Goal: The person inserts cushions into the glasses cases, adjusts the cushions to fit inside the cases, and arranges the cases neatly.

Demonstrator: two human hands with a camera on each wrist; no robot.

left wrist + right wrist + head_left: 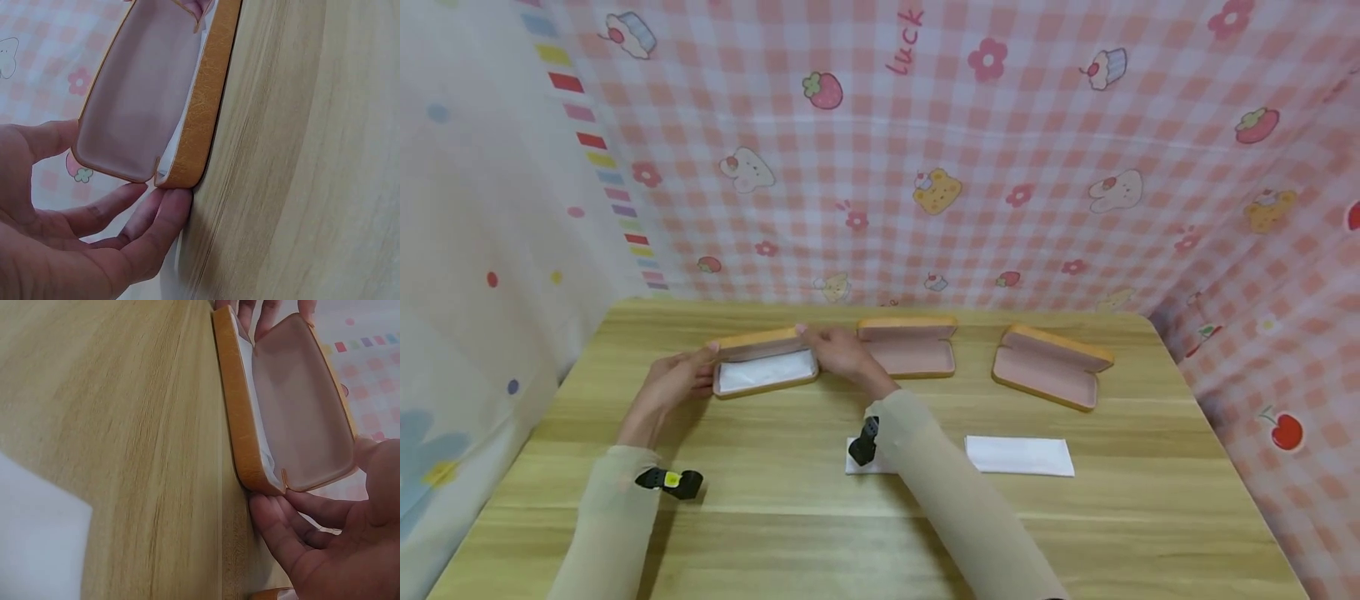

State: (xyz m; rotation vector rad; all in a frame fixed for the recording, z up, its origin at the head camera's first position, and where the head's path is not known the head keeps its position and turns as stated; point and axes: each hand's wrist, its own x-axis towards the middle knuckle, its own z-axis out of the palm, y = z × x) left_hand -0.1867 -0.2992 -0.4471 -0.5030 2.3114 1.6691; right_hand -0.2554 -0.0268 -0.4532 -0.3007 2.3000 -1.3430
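Note:
An orange-brown glasses case (763,342) with a pink lining stands open at the table's back left. Inside its base lies a white folded cloth (767,372). My left hand (670,385) holds the case's left end, thumb on the lid's edge and fingers against the end of the base. At the opposite end my right hand (844,352) grips it likewise, its thumb (369,450) on the lid's rim. Both wrist views show the lid (134,87) raised, with the cloth partly hidden behind the base's wall.
Two more open glasses cases, one in the middle (913,357) and one at the right (1048,375), stand along the back. A white folded cloth (1019,456) lies nearer the front; another (868,468) is partly covered by my right forearm. Patterned curtains hang behind the wooden table (775,533).

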